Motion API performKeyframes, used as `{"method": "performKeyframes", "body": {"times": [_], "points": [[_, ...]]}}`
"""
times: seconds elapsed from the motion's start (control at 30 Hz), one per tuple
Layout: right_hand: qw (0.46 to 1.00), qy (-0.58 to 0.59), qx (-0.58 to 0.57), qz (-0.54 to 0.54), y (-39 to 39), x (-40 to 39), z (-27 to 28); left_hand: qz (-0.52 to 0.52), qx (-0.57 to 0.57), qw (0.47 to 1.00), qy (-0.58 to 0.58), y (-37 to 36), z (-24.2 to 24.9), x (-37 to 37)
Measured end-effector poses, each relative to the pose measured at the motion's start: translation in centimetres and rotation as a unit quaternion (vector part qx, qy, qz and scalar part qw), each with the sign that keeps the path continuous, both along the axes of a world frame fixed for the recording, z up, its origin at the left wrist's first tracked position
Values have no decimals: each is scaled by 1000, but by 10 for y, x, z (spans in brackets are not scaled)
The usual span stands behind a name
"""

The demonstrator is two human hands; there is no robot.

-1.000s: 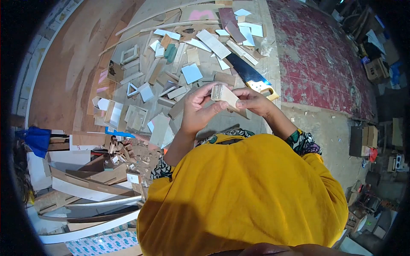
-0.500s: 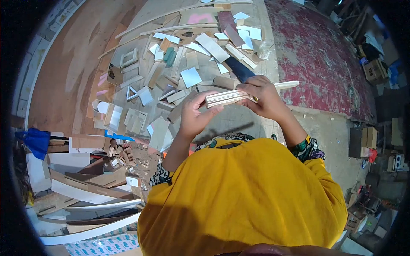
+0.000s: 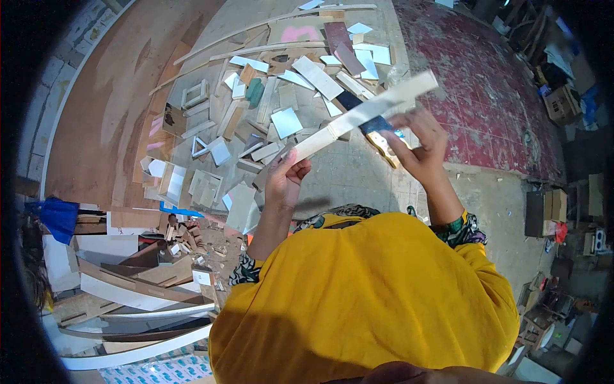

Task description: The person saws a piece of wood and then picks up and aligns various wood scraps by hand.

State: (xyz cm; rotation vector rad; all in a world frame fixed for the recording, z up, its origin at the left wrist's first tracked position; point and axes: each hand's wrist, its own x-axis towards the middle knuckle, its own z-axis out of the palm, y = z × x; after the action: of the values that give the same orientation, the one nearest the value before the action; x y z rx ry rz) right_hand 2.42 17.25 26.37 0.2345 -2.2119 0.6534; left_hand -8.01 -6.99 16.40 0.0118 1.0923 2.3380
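Observation:
A long pale wooden strip [image 3: 364, 115] slants up to the right in front of me, its broad face showing. My left hand [image 3: 286, 180] grips its lower left end between thumb and fingers. Near the strip's right part, just below it, my right hand [image 3: 422, 144] is raised with thumb and fingers apart, holding nothing. Behind the strip lies a dark blue board [image 3: 374, 123], partly covered by it. White and wooden offcuts, among them a square white piece [image 3: 286, 122], are scattered beyond my hands.
A large brown board [image 3: 109, 96] lies at the left. Curved wood pieces [image 3: 137, 288] are stacked at the lower left, near a blue cloth [image 3: 56, 219]. A worn red floor area [image 3: 473, 96] spans the right, with cardboard boxes [image 3: 545, 213] at the far right.
The wood has turned from edge-on to broad face and tilted up to the right. My right hand has let go and moved right, its fingers spread. My left hand now holds the lower end.

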Motion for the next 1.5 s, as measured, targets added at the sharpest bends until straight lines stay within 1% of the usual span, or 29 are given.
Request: {"method": "performKeyframes", "body": {"times": [0.03, 0.07, 0.1, 0.17, 0.2, 0.27, 0.3, 0.33, 0.37, 0.4, 0.43, 0.5, 0.53, 0.6, 0.63, 0.7, 0.73, 0.77, 0.83, 0.87, 0.93, 1.07, 1.37, 1.5], "points": [[997, -17, -72, 19, 1, 2, -5, 1, -1, 1000, 1, 0, -1, 0], [995, 10, -94, 39, -1, 0, -11, -1, 23, 1000, -18, 2, -3, 2], [995, 10, -94, 37, -5, -4, -15, -4, 48, 998, -37, 4, -4, 2], [964, -153, -199, 86, -15, -8, -29, -13, 60, 997, -38, 9, -5, 5], [964, -154, -200, 82, -21, -11, -37, -21, 75, 996, -38, 12, -6, 7], [910, -229, -327, 114, -31, -20, -52, -27, 71, 997, -30, 17, -11, 11], [910, -228, -327, 113, -34, -26, -59, -28, 67, 997, -21, 20, -9, 14], [868, -242, -411, 140, -38, -30, -67, -28, 65, 997, -24, 22, -7, 20], [818, -252, -489, 167, -39, -33, -71, -16, 30, 999, 2, 26, -4, 24], [791, -281, -519, 158, -39, -33, -66, -4, -5, 1000, 27, 29, 1, 27], [791, -282, -520, 159, -39, -33, -69, -3, -6, 1000, 26, 30, 3, 30], [753, -274, -572, 177, -36, -36, -77, 5, -79, 991, 112, 32, 9, 32], [753, -275, -570, 179, -34, -36, -80, 8, -78, 991, 112, 33, 14, 32], [700, -241, -636, 219, -31, -35, -85, -4, -139, 968, 211, 32, 25, 36], [699, -244, -635, 220, -29, -34, -87, -2, -139, 968, 209, 30, 27, 38], [598, -251, -717, 255, -20, -33, -90, -82, -111, 953, 269, 25, 32, 38], [576, -251, -726, 281, -18, -34, -93, -105, -98, 947, 286, 25, 39, 39], [576, -251, -726, 280, -17, -33, -95, -105, -97, 948, 285, 26, 41, 38], [519, -241, -763, 301, -16, -31, -98, -122, -110, 940, 299, 27, 42, 38], [519, -241, -763, 301, -16, -31, -98, -123, -109, 940, 298, 28, 43, 38], [486, -236, -790, 290, -18, -28, -95, -133, -93, 936, 311, 29, 46, 39], [485, -220, -803, 269, -25, -24, -83, -150, -99, 932, 314, 26, 50, 39], [479, -231, -804, 267, -28, -25, -80, -123, -101, 944, 290, 25, 49, 42], [506, -247, -780, 273, -26, -26, -82, -121, -87, 950, 273, 22, 46, 40]]}}
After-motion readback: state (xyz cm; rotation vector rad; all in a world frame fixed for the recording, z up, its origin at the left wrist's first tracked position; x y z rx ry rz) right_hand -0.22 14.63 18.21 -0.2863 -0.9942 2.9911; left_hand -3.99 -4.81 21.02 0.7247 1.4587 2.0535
